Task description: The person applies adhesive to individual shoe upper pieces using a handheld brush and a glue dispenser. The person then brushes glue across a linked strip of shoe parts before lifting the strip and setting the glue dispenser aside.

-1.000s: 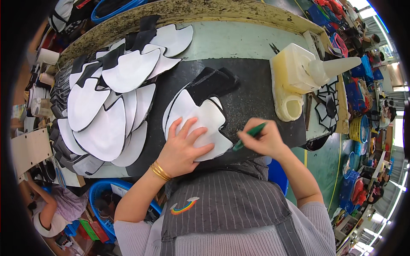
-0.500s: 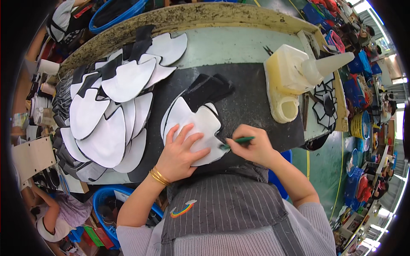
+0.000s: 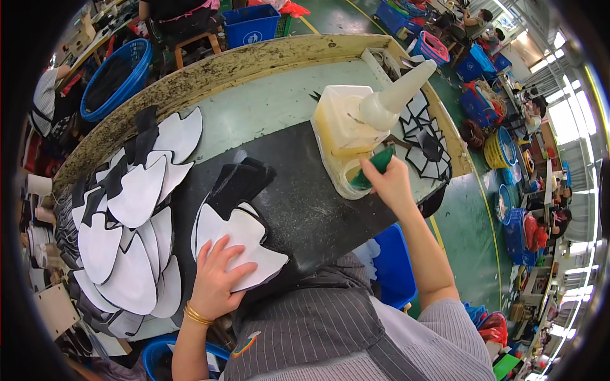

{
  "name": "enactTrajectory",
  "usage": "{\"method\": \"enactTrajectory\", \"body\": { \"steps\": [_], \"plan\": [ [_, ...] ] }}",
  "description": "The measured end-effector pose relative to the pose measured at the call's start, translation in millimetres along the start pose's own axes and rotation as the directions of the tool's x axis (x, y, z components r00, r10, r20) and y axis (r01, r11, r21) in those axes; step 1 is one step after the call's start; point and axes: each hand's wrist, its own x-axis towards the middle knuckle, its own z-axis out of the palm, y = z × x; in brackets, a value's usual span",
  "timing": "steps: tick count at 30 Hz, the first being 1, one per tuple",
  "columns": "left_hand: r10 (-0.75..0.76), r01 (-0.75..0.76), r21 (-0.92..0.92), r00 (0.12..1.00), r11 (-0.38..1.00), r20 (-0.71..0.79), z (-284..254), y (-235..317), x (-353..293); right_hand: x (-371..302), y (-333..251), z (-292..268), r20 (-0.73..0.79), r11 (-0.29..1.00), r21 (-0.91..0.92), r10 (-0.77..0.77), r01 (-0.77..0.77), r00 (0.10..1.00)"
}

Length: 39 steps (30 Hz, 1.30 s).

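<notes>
My left hand (image 3: pixel 221 274) lies with its fingers spread on a white cut piece (image 3: pixel 238 227) with dark edges, pressing it flat on the black mat. Black fabric strips (image 3: pixel 238 184) stick out from its upper end. My right hand (image 3: pixel 393 184) is closed round a green brush (image 3: pixel 381 160). The brush's lower end dips into the small round cup at the base of a glue dispenser (image 3: pixel 343 120). This is a translucent container of yellowish liquid with a big cone-shaped spout. The brush's tip is hidden by the cup.
Overlapping white pieces (image 3: pixel 130 279) with black strips are heaped at the left. The black mat (image 3: pixel 286 171) covers the table's middle. A worn raised rim (image 3: pixel 210 63) runs along the far edge. Dark-edged white shapes (image 3: pixel 427 143) lie beyond the dispenser. A blue bin (image 3: pixel 395 257) stands at the near right.
My right hand has moved the green brush from the white piece's edge over to the dispenser's cup. My left hand stays on the piece. The whole view has swung to the right.
</notes>
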Motion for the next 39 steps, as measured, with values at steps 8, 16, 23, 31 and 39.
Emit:
{"method": "enactTrajectory", "body": {
  "steps": [8,16,23,31,39],
  "plan": [
    [-0.043,0.043,0.022,0.999,0.999,-0.003,-1.4,1.1,-1.7,4.7,-17.4,-14.6,0.231,0.889,0.316,0.266,-0.331,0.936],
    [-0.076,0.075,0.007,0.997,0.997,0.008,0.5,-3.6,-7.2,-2.2,-30.3,-2.5,-0.125,0.991,0.132,0.027,-0.01,0.992],
    [-0.043,0.042,0.026,0.999,0.999,0.023,-2.1,-6.0,5.4,2.7,-13.6,-4.5,-0.03,0.983,0.117,0.145,-0.14,0.989],
    [-0.065,0.064,0.002,0.997,0.998,0.037,-4.3,-9.7,4.1,-1.4,-13.5,-15.9,0.144,0.907,0.136,0.379,-0.398,0.914],
    [-0.103,0.102,0.016,0.994,0.995,0.043,1.6,-8.6,-6.6,5.3,-96.8,154.4,0.55,0.911,0.411,-0.22,-0.031,0.806]
  ]
}}
